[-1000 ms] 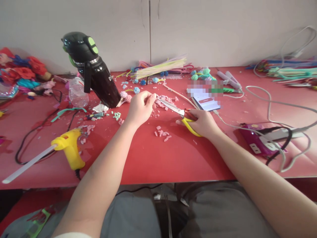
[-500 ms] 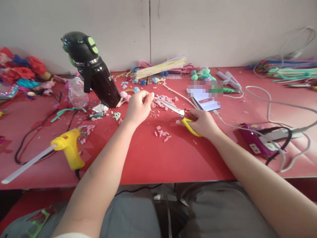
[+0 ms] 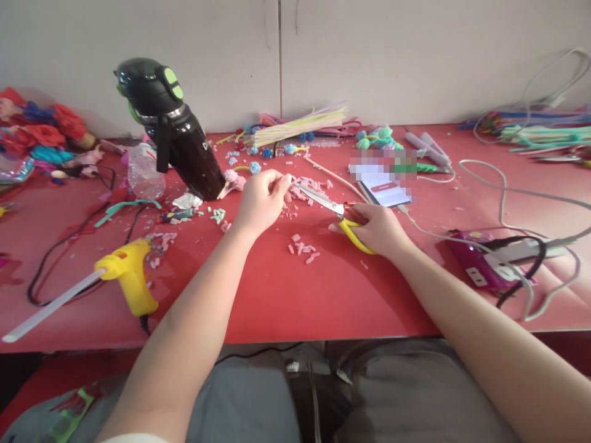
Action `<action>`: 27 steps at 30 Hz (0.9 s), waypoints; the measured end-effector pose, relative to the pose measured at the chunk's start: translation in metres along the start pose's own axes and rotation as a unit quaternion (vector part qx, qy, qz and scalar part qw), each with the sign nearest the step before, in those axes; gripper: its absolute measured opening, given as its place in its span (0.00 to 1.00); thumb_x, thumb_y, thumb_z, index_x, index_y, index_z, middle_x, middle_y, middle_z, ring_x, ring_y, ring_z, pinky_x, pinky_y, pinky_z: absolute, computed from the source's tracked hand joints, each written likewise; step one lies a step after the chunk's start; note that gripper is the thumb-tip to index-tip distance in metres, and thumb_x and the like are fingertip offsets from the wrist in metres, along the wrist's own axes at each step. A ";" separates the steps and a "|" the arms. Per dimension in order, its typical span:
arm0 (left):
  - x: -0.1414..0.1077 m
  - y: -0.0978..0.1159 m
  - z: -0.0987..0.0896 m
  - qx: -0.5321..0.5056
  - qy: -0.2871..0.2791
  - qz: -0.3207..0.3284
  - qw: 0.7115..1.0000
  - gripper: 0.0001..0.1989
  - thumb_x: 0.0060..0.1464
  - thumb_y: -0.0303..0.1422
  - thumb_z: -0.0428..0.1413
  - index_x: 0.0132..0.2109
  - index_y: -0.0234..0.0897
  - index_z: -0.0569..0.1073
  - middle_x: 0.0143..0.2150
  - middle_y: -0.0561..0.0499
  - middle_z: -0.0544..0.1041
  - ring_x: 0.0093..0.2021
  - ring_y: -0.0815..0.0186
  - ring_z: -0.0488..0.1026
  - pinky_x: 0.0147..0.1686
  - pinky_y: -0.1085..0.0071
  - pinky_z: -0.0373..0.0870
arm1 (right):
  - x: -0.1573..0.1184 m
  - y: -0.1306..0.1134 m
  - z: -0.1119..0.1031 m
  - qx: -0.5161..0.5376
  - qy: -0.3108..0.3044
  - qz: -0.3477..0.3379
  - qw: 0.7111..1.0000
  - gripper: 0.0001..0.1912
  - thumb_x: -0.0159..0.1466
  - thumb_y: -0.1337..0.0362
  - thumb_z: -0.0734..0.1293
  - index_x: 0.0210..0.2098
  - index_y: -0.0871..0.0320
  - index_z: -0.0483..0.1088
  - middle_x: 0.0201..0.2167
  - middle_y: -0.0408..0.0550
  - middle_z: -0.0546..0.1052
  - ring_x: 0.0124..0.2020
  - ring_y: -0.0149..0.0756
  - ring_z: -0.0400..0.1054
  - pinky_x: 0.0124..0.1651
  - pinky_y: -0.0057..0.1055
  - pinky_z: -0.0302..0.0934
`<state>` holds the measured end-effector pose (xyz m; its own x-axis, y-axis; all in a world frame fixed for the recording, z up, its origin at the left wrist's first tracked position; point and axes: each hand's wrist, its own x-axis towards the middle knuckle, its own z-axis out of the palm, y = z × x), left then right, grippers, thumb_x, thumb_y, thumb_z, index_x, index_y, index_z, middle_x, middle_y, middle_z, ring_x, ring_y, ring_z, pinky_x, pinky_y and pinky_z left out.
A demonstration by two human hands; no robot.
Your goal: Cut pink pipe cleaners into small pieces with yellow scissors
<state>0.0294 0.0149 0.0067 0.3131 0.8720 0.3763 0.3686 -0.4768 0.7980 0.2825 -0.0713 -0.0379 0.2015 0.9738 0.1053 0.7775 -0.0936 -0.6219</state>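
Observation:
My right hand [image 3: 376, 229] grips scissors [image 3: 323, 200] with yellow and orange handles; their silver blades point left toward my other hand. My left hand [image 3: 264, 202] is closed in a pinch just left of the blade tips. Whatever sits between those fingertips is too small or hidden to make out. Short pink fuzzy cut pieces [image 3: 310, 187] lie in a heap behind and below the blades. A smaller group of pink pieces [image 3: 302, 248] is scattered nearer the table's front. Left of my left hand is a pink fuzzy ball [image 3: 234, 180].
A black bottle [image 3: 184, 141] stands at left, beside a clear plastic bottle [image 3: 145, 172]. The yellow glue gun [image 3: 132, 277] lies front left. Pipe cleaners [image 3: 300, 126] are piled at the back. A phone [image 3: 385, 187], cables and a purple power strip [image 3: 480, 261] occupy the right side.
My left hand has shifted very slightly right, its fingertips nearer the scissors' tips. The right hand and scissors look almost unmoved.

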 end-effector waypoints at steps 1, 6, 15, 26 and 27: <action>0.000 0.000 0.000 -0.001 -0.001 0.000 1.000 0.19 0.74 0.40 0.57 0.32 0.40 0.71 0.27 0.52 0.79 0.25 0.67 0.74 0.29 0.69 0.69 | 0.000 0.000 0.000 -0.001 0.003 -0.002 1.000 0.38 0.49 0.25 0.74 0.24 0.53 0.61 0.22 0.41 0.59 0.29 0.33 0.51 0.31 0.35 0.47; 0.000 -0.001 -0.001 0.004 -0.005 0.005 1.000 0.19 0.75 0.42 0.57 0.33 0.40 0.72 0.27 0.51 0.79 0.25 0.67 0.74 0.30 0.69 0.70 | 0.000 -0.001 0.000 0.006 0.018 0.003 1.000 0.38 0.50 0.26 0.74 0.24 0.53 0.59 0.22 0.40 0.57 0.29 0.33 0.50 0.31 0.35 0.46; 0.001 -0.003 -0.001 0.001 0.000 0.012 1.000 0.18 0.74 0.41 0.57 0.34 0.40 0.73 0.29 0.51 0.81 0.26 0.66 0.76 0.32 0.67 0.74 | -0.003 -0.007 -0.001 0.012 0.007 0.012 1.000 0.40 0.46 0.23 0.72 0.24 0.52 0.58 0.23 0.39 0.57 0.29 0.33 0.49 0.32 0.36 0.47; 0.000 0.001 -0.001 0.005 -0.006 -0.003 1.000 0.18 0.75 0.41 0.57 0.34 0.41 0.73 0.29 0.51 0.81 0.26 0.65 0.77 0.31 0.68 0.74 | -0.003 -0.005 -0.002 -0.001 -0.006 0.016 1.000 0.39 0.48 0.24 0.74 0.25 0.52 0.60 0.24 0.40 0.58 0.30 0.33 0.50 0.33 0.36 0.47; 0.000 0.001 -0.001 0.005 -0.007 -0.003 1.000 0.17 0.75 0.41 0.57 0.34 0.41 0.73 0.29 0.51 0.81 0.26 0.65 0.77 0.31 0.68 0.74 | -0.003 -0.005 -0.002 -0.001 -0.006 0.017 1.000 0.39 0.48 0.24 0.74 0.24 0.52 0.60 0.24 0.40 0.58 0.30 0.33 0.50 0.33 0.36 0.48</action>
<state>0.0290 0.0145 0.0083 0.3235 0.8728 0.3654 0.3797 -0.4735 0.7948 0.2792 -0.0739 -0.0333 0.2209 0.9725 0.0744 0.7711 -0.1274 -0.6238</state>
